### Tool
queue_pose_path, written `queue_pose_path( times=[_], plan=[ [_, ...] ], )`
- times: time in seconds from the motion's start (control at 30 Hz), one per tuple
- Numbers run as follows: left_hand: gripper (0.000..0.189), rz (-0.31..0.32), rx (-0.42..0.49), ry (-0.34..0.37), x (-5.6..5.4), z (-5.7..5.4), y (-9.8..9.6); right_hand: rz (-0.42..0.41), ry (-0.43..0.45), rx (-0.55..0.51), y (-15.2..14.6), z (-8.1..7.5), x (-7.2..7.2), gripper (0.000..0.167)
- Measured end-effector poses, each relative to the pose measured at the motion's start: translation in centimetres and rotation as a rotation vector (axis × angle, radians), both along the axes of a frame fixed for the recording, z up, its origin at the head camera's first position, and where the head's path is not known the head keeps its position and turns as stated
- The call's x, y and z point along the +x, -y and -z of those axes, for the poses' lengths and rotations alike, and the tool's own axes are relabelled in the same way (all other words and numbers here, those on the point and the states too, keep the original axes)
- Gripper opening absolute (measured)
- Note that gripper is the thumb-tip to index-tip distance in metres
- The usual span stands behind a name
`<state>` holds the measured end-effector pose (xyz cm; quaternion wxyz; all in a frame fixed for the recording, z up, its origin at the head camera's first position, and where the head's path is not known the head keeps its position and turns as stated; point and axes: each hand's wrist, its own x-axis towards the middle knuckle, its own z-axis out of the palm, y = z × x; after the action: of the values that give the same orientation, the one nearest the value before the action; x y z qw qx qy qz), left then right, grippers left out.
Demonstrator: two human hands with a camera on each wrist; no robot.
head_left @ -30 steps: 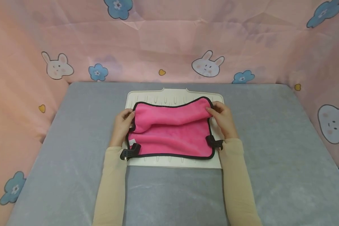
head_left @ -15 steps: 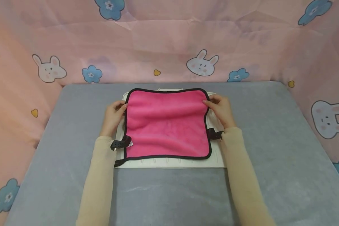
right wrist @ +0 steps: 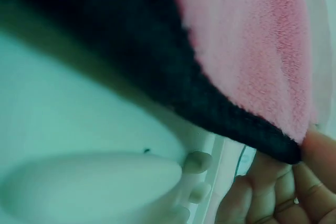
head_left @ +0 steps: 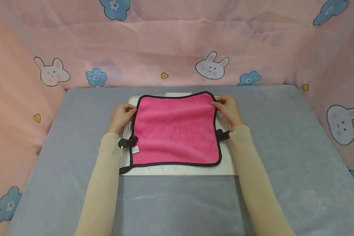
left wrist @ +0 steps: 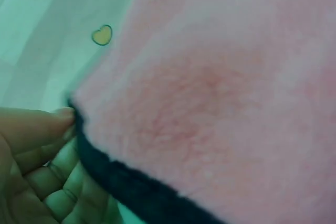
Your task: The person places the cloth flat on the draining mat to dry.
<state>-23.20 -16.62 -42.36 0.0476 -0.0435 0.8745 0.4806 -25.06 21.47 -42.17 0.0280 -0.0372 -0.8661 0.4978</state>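
Observation:
A pink plush cloth [head_left: 175, 131] with a black bound edge and a small white label [head_left: 135, 149] is spread over a cream ribbed tray [head_left: 206, 170]. My left hand [head_left: 121, 117] pinches its left edge near the far corner between thumb and fingers. At the opposite edge my right hand [head_left: 230, 109] pinches the cloth close to the far right corner. Both wrist views show the black trim gripped at the fingertips; in the right one the cloth's edge is raised above the tray. Most of the tray lies hidden beneath the cloth.
A grey cloth-covered table [head_left: 283, 147] surrounds the tray. Pink curtains [head_left: 177, 42] printed with rabbits and flowers stand behind it and at both sides. A black strap [head_left: 125, 169] sticks out at the cloth's near left corner.
The cloth's far half, bunched in a fold one second ago, now lies stretched out toward the back of the tray. Both hands have moved away from the body, still holding its edges.

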Motion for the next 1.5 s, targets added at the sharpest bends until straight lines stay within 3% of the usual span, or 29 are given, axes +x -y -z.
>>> queue_pose_path(
  times=[0.23, 0.37, 0.53, 0.63, 0.87, 1.17, 1.5],
  plan=[
    [0.032, 0.088, -0.122, -0.009, 0.9, -0.3, 0.1, -0.071, 0.145, 0.050, -0.3, 0.1, 0.6, 0.030],
    [0.031, 0.158, -0.186, -0.001, 2.6, -0.8, 0.3, -0.128, 0.211, 0.065, -0.6, -0.3, 2.2, 0.031],
    [0.025, 0.287, -0.254, 0.059, 5.3, -1.3, 0.7, -0.218, 0.272, 0.127, -0.7, -0.8, 4.1, 0.030],
    [0.031, 0.338, -0.240, 0.077, 6.7, -1.4, 0.8, -0.267, 0.294, 0.134, -0.7, -0.9, 5.2, 0.028],
    [0.029, 0.383, -0.182, 0.114, 8.7, -1.6, 1.4, -0.362, 0.326, 0.106, -1.2, -0.6, 7.6, 0.023],
    [0.033, 0.366, -0.158, 0.144, 9.6, -1.7, 1.9, -0.436, 0.404, 0.046, -1.1, -0.6, 10.1, 0.025],
    [0.019, 0.389, 0.034, 0.273, 10.4, -1.2, 2.6, -0.477, 0.466, -0.041, -2.1, -0.7, 11.7, 0.023]
  ],
)
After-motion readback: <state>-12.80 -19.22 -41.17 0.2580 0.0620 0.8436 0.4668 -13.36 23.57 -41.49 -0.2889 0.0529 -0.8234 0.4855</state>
